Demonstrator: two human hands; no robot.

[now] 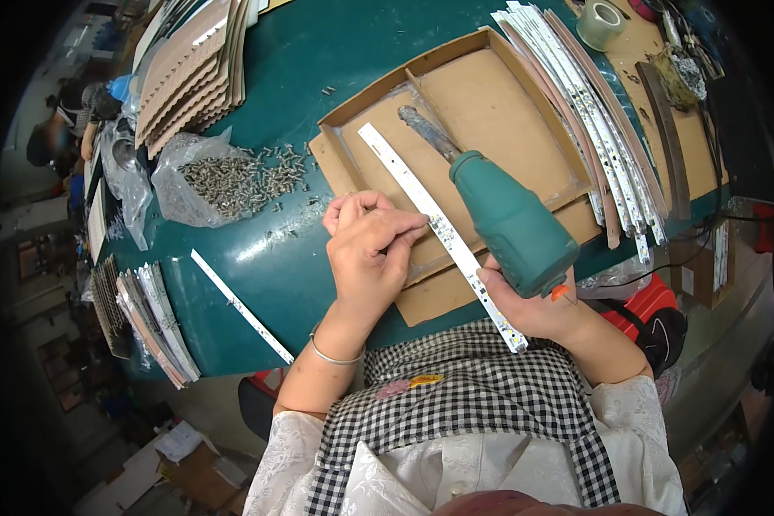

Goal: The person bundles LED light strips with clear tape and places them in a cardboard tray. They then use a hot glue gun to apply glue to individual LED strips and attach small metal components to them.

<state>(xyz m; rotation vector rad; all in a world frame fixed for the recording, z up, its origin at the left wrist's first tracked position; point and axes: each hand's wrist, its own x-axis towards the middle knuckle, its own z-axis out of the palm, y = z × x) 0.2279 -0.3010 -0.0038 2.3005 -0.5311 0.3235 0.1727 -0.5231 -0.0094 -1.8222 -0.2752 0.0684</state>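
A green table (279,77) is spread across the scene. Toward its right, a shallow cardboard tray (499,103) is laid, divided on its left side by a low partition (424,96). At far left, wavy-edged brown boards (193,82) are stacked; along the tray's right side, long white strips (589,112) are bundled. Over the tray, a green-bodied tool (512,224) with a dark metal tip is seen, its near end against the right hand (533,315); whether it is gripped cannot be told. On the left, a clear plastic bag (171,193) is set down. By the right hand, a white circuit strip (451,242) is pinched near its near end and slanted across the tray's left part. The left hand (365,249) is curled, thumb and forefinger drawn close at the strip's left edge; whether anything is pinched there cannot be told. Beside the bag, small metal screws (254,181) are heaped.
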